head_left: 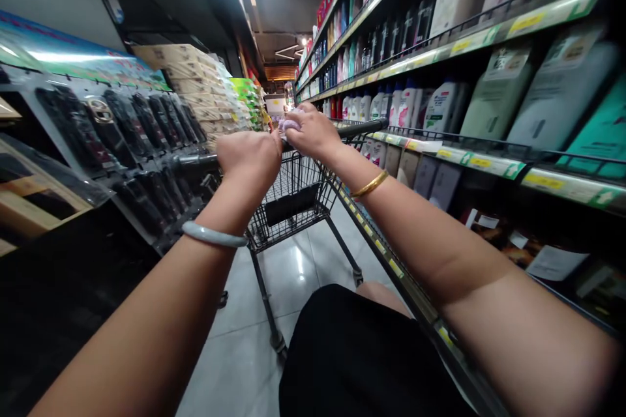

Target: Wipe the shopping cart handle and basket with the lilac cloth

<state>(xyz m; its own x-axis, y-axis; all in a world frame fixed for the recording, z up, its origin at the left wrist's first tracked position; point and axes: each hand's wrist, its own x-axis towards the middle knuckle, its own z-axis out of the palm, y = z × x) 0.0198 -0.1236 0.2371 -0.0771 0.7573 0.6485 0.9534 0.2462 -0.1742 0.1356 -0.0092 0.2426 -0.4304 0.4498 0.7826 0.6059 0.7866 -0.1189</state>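
A black shopping cart (293,205) with wire mesh sides stands in front of me, its dark handle (362,129) running across at a slant. My left hand (250,153) is closed over the handle left of its middle, a pale grey-blue bangle (215,234) on the wrist. Close beside it my right hand (313,133) is also closed at the handle, with a gold bracelet (370,184) on that wrist. A small crumpled lavender thing (289,125) shows at the right fingers; its kind is not clear. The undersides of both hands are hidden.
Shelves of shampoo bottles (443,107) line the right side, price rails (482,159) along their edges. Packaged belts (141,120) hang on the left, with stacked cartons (183,81) beyond. Grey floor tiles (293,267) run ahead beneath the cart. My dark-clothed leg (352,358) is close behind it.
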